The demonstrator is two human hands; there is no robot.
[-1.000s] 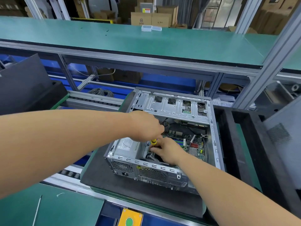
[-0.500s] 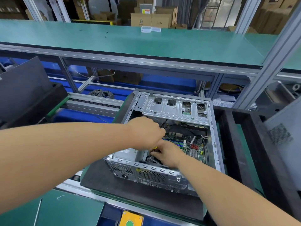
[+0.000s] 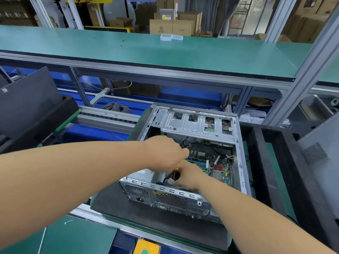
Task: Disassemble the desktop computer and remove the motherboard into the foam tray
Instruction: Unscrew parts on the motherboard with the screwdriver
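The open desktop case (image 3: pixel 240 162) lies on its side on a black foam mat (image 3: pixel 128 209). The green motherboard (image 3: pixel 218 169) shows on its floor, right of both hands. My left hand (image 3: pixel 167 153) reaches in from the left with curled fingers, meeting the top of a black, red and yellow cable bundle (image 3: pixel 173 177) that ends in a white connector. Just below it, my right hand (image 3: pixel 190 176) grips the same bundle by the connector. The power supply box (image 3: pixel 141 176) sits in the near-left corner, partly hidden by my left arm.
A black foam tray (image 3: pixel 264 162) with a green floor stands right of the case, with a grey side panel (image 3: pixel 319 154) leaning beyond it. Another black foam block (image 3: pixel 36 118) sits at the left. A green shelf (image 3: pixel 165 50) spans the back, above the roller conveyor (image 3: pixel 110 118).
The cable bundle has come up between my hands and its white connector now shows. My left hand shifted slightly right; my right hand stays low inside the case.
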